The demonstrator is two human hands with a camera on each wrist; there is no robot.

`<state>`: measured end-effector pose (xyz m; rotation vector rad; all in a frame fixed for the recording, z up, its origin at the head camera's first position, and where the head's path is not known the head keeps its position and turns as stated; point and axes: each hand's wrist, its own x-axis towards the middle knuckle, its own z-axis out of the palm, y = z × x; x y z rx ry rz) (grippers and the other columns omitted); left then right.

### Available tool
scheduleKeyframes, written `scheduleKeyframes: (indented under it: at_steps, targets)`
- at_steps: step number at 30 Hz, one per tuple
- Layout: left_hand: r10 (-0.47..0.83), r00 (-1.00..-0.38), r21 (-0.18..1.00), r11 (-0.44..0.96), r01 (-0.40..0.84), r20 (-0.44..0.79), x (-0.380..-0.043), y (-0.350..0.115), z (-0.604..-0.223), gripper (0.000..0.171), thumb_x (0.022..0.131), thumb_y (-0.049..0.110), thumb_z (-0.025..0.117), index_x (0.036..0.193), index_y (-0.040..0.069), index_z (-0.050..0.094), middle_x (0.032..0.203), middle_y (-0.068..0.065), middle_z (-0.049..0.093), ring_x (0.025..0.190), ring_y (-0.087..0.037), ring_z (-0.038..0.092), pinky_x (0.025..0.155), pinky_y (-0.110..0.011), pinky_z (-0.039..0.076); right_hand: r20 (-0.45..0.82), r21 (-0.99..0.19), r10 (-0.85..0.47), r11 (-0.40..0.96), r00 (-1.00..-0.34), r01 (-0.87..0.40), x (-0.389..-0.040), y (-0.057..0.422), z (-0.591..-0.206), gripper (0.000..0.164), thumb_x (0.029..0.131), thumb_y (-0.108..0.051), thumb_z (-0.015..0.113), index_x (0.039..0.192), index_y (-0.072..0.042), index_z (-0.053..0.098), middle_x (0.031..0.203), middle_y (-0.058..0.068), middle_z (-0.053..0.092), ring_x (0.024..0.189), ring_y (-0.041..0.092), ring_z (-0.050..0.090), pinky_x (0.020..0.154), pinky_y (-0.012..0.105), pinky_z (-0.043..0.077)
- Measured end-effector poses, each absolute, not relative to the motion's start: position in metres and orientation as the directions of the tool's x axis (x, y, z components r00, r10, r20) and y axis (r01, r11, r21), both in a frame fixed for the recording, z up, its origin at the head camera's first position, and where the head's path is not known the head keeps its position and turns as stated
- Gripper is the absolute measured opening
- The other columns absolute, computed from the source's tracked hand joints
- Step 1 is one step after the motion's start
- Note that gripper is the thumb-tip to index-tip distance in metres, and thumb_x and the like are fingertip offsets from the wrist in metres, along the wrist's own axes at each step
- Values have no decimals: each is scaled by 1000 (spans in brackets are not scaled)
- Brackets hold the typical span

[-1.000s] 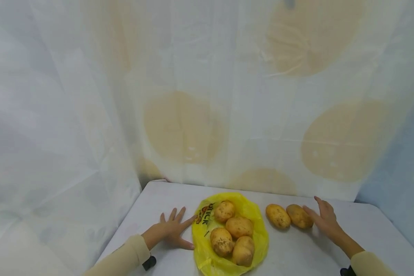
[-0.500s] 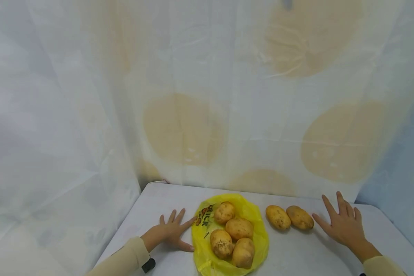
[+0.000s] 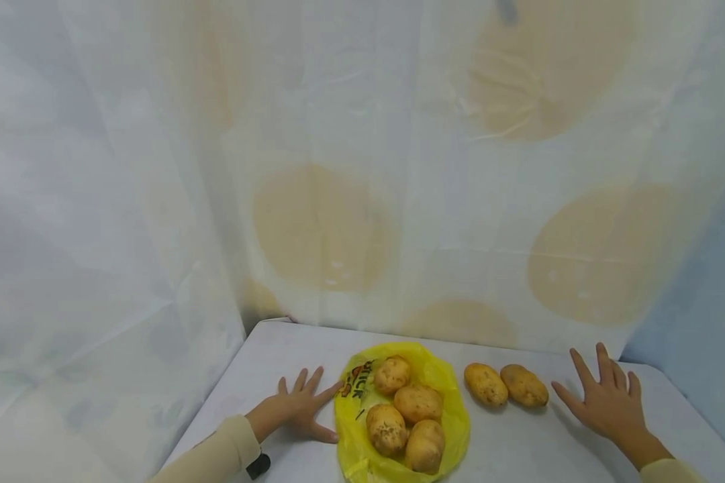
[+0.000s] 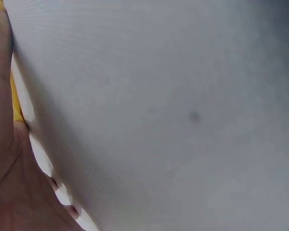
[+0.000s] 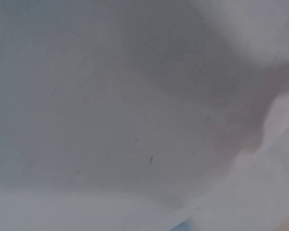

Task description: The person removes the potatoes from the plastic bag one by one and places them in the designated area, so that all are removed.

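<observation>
A yellow plastic bag (image 3: 353,446) with dark printing lies spread on the table, several potatoes (image 3: 419,403) resting on it. My left hand (image 3: 302,409) is at the bag's left side, fingers spread, with fingertips at its edge. Right of the bag lie two loose potatoes, one nearer the bag (image 3: 486,385) and one farther right (image 3: 524,386). My right hand (image 3: 610,406) is just beyond the farther one, fingers spread and holding nothing. In the left wrist view, the palm and thumb of my left hand (image 4: 14,192) show at the left edge.
The white table (image 3: 519,449) has its back edge against a pale hanging sheet (image 3: 447,201) with orange round patterns. Similar white sheeting (image 3: 97,268) closes off the left side. The right wrist view shows mostly tabletop (image 5: 111,144) with shadow.
My right hand has moved right, away from the farther loose potato, and its fingers have spread. My left hand, the bag and the potatoes have stayed in place.
</observation>
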<state>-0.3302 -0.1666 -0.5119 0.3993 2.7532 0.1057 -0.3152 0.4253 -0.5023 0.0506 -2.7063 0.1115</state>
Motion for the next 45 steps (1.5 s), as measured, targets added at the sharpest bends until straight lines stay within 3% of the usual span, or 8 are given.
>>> scheduleKeyframes:
  at_steps: [17, 35, 45]
  targets:
    - [278, -894, 155, 959, 238, -352, -325, -171, -507, 106, 63, 87, 62, 154, 48, 24, 167, -12, 6, 150, -48, 7, 108, -79, 3, 415, -64, -23, 996, -910, -54, -315, 414, -507, 92, 90, -67, 53, 157, -14, 19, 161, 32, -3, 127, 58, 24, 103, 77, 10]
    - [295, -892, 140, 955, 262, -343, -326, -169, -507, 104, 64, 87, 61, 153, 48, 25, 167, -13, 9, 150, -48, 9, 107, -80, 6, 434, -83, -13, 995, -901, -55, -318, 411, -505, 93, 91, -66, 53, 159, -15, 15, 161, 31, -9, 125, 60, 25, 103, 78, 9]
    - [301, -890, 133, 953, 272, -341, -329, -168, -507, 104, 65, 86, 63, 153, 47, 25, 167, -13, 9, 150, -48, 9, 107, -81, 6, 479, -78, -62, 991, -875, -113, -316, 393, -492, 90, 90, -61, 58, 158, -16, 20, 160, 33, 1, 126, 60, 29, 104, 77, 12]
